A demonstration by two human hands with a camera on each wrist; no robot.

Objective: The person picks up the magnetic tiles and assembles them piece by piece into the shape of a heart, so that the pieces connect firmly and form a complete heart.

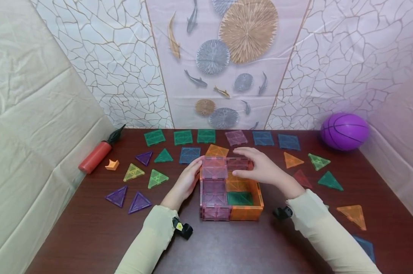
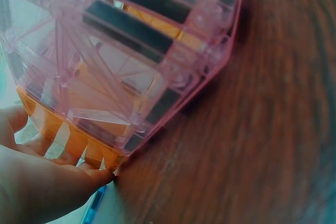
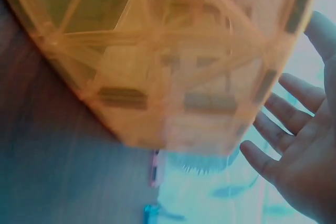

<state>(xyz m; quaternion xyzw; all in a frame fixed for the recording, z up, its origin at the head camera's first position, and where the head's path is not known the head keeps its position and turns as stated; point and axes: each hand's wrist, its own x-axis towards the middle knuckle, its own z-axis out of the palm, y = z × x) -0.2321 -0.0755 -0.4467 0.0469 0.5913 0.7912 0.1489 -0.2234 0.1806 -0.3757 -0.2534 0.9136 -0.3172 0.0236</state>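
Observation:
A box built from see-through magnetic tiles [image 1: 215,211] stands mid-table. Pink tiles make up its left side, and its right part has orange walls [image 1: 246,213] with a green tile [image 1: 240,198] inside. My left hand [image 1: 185,183] rests against the far left corner. In the left wrist view its fairly straight fingers lie behind an orange tile [image 2: 73,137] that joins the pink wall [image 2: 63,72]. Over the far right corner hovers my right hand [image 1: 261,167], thumb and fingers spread. The right wrist view shows those fingers [image 3: 291,114] beside the orange wall [image 3: 152,38], holding nothing.
Square tiles, including a green tile [image 1: 183,137] and a blue tile [image 1: 289,142], line the back. Triangles such as a purple triangle [image 1: 139,202] and an orange triangle [image 1: 354,215] lie at both sides. A red hand pump [image 1: 95,156] and purple ball [image 1: 344,131] occupy the far corners.

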